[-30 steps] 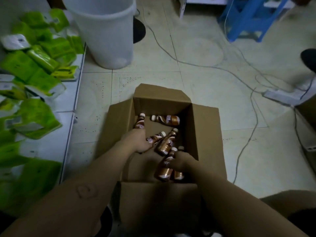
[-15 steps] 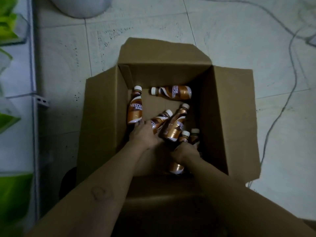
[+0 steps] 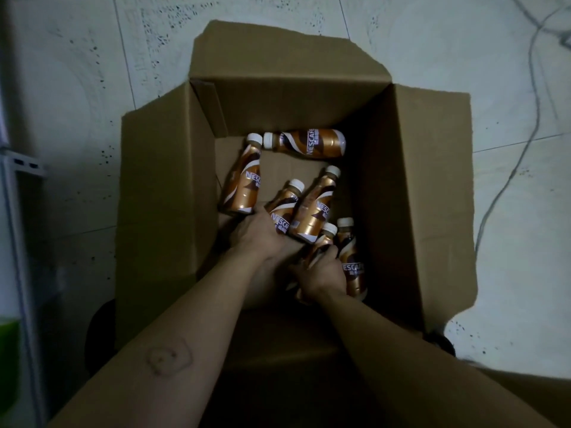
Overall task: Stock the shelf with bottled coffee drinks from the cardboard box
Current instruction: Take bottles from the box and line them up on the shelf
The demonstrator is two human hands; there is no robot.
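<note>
Counting six coffee bottles, all lying on their sides inside one cardboard box [image 3: 167,196] with its flaps folded out. All have white caps and copper-brown labels.

- First bottle [image 3: 242,183]: 9 o'clock in the box, along the left wall, cap toward 12.
- Second bottle [image 3: 309,143]: 12 o'clock, crosswise against the far wall, cap pointing to 9 and touching the first bottle's cap.
- Third bottle [image 3: 285,205] and fourth bottle [image 3: 315,208]: centre, side by side and touching, caps toward 1.
- Fifth bottle [image 3: 323,242] and sixth bottle [image 3: 352,264]: 5 o'clock, side by side near the right wall.

Two hands, both down in the box. Left hand [image 3: 259,236]: knuckles up, fingers curled over the base of the third bottle, just beside the first bottle's base. Right hand [image 3: 321,273]: fingers wrapped round the fifth bottle's body, with the neck and cap showing above them.

The box sits on a floor [image 3: 77,103] of pale tiles with dark specks, in dim light. One grey cable [image 3: 538,118] trails across the tiles at 2 to 3 o'clock. At 9 o'clock is the white edge of a shelf [image 3: 15,227], with something green [image 3: 7,350] on it at 8; I cannot tell what it is.
</note>
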